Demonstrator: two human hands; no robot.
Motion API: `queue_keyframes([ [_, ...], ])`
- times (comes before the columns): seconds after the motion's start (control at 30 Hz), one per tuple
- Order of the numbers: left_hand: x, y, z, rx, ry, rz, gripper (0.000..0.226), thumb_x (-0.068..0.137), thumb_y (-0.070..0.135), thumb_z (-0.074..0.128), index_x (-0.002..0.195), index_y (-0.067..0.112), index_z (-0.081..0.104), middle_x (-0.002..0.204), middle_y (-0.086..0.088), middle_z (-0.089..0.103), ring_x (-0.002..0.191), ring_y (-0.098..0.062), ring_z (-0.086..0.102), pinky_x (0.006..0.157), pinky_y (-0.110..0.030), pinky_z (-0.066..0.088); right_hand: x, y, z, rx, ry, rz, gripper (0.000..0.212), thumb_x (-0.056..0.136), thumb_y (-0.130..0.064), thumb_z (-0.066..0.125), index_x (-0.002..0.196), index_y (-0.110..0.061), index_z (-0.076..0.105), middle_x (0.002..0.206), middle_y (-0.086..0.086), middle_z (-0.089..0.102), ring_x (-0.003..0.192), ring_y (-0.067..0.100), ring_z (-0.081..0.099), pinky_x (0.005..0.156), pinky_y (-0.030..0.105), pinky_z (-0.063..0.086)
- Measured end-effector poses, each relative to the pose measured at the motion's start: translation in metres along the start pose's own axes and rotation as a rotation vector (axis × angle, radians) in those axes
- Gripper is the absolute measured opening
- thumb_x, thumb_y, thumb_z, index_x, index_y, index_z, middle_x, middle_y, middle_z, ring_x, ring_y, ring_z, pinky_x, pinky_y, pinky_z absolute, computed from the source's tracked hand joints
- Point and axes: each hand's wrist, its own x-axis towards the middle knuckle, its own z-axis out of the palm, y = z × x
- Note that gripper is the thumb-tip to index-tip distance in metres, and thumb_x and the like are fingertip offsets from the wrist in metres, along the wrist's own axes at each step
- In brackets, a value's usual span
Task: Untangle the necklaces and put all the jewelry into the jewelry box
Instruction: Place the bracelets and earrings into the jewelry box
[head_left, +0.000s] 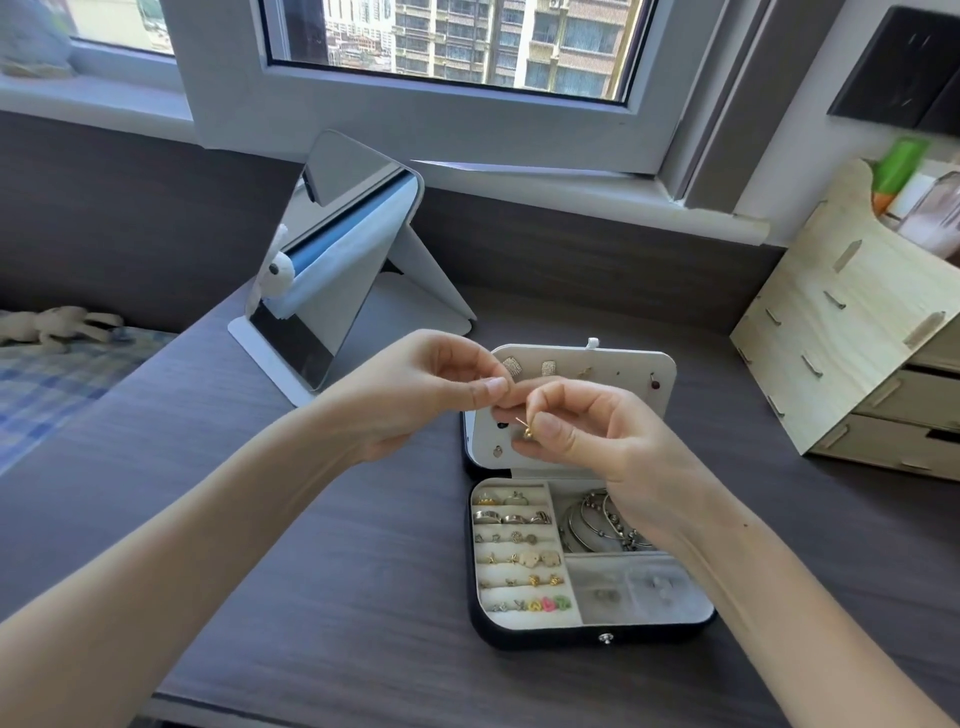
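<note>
A mirror stands on the bench. Wooden drawers sit right. A toy bunny lies on the bed.

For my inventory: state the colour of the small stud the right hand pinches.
The small metal stud is gold; head view.

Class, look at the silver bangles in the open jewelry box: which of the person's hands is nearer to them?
Right. The right hand, pinching a small gold earring, hangs just above the bangles, its wrist overlapping them. The left hand sits farther up-left, beside the lid.

Matt dark wood-grain desk; pale raw-wood organiser; glossy metal bangles.
</note>
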Motion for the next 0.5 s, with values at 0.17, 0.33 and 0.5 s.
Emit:
queue_keyframes([
  [0.17,0.000,-0.001,0.003,-0.019,0.086,-0.025,0.006,0.080,0.013,0.068,0.081,0.007,0.070,0.084,-0.005,0.071,0.087,-0.012,0.065,0.088,-0.026,0.048,-0.005,0.002,-0.001,-0.136,0.269,-0.120,0.003,0.076,-0.021,0.069,0.078,-0.018,0.069,0.078,-0.006,0.067,0.076,0.009,0.063,0.061,0.023,0.051],
  [0.33,-0.001,-0.004,0.003,-0.120,0.132,-0.062,0.015,0.071,0.022,0.070,0.078,0.009,0.071,0.085,-0.005,0.072,0.086,-0.010,0.064,0.090,-0.025,0.046,-0.001,0.015,0.000,-0.444,0.466,-0.218,0.011,0.082,-0.012,0.070,0.079,-0.023,0.070,0.075,-0.013,0.065,0.072,0.000,0.058,0.066,0.012,0.044],
  [0.5,-0.005,-0.002,0.000,-0.192,0.069,-0.082,0.016,0.066,0.026,0.069,0.074,0.013,0.074,0.091,-0.009,0.073,0.089,-0.012,0.066,0.083,-0.024,0.049,0.005,0.022,0.002,-0.475,0.515,-0.210,0.013,0.081,-0.014,0.072,0.079,-0.027,0.072,0.077,-0.011,0.067,0.075,0.004,0.062,0.069,0.021,0.050],
])
